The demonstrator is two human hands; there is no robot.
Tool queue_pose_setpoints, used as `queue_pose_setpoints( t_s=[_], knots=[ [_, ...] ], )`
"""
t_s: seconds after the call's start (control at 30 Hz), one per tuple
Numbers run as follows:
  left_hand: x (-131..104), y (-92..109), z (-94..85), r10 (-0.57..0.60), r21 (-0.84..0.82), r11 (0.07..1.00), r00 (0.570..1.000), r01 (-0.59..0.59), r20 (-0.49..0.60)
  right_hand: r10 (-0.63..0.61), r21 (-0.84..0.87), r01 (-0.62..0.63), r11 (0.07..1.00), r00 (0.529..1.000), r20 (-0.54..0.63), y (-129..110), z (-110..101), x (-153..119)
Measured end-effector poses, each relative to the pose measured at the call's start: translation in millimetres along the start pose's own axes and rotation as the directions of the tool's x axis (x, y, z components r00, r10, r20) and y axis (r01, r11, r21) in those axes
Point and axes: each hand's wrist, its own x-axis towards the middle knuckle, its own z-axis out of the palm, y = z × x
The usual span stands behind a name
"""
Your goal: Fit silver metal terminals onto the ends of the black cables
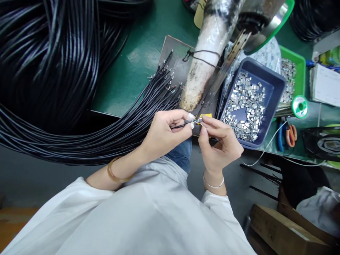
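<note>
My left hand (172, 131) pinches the end of a black cable (180, 126) between thumb and fingers, with white coverings on the fingertips. Just to its right, my right hand (220, 140) grips a small silver metal connector (198, 121) at the tip of that cable. The two hands almost meet at the table's front edge. Left of them lies a thick bundle of black cables (127, 131), its stripped ends fanned out on a grey board (183, 53). A dark blue tray (277, 85) holding many like metal connectors (245, 102) stands right of my right hand.
A plastic-wrapped tube (204, 60) slants down close behind my hands. Big black cable coils (47, 53) fill the left. On the right are a green tray (300, 67), a solder spool (300, 106), orange-and-blue-handled pliers (290, 135) and a small black fan (326, 143). A cardboard box (281, 230) sits below.
</note>
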Motion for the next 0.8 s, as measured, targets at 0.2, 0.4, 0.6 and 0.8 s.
queue_pose_setpoints(
  t_s=[0.2, 0.4, 0.6, 0.8],
  knots=[
    [0.2, -2.7, 0.3, -0.004, 0.006, 1.0, 0.999, 0.004, 0.037, 0.007, -0.016, -0.007, 1.0, 1.0, -0.018, 2.1, -0.3, -1.5],
    [-0.4, -3.7, -1.2, -0.026, -0.027, 0.999, 0.999, 0.027, 0.024, -0.06, -0.087, 0.06, 0.994, 0.998, 0.004, 1.2, 0.9, 1.6],
    [1.3, -5.0, -2.1, -0.001, -0.074, 0.997, 0.999, 0.004, 0.045, -0.111, -0.136, 0.111, 0.984, 0.994, 0.006, 2.8, 1.7, 2.8],
    [3.2, -3.4, -1.7, -0.033, -0.072, 0.997, 0.999, 0.033, 0.002, -0.131, -0.149, 0.13, 0.98, 0.991, 0.004, 3.4, 2.4, 3.7]
  ],
)
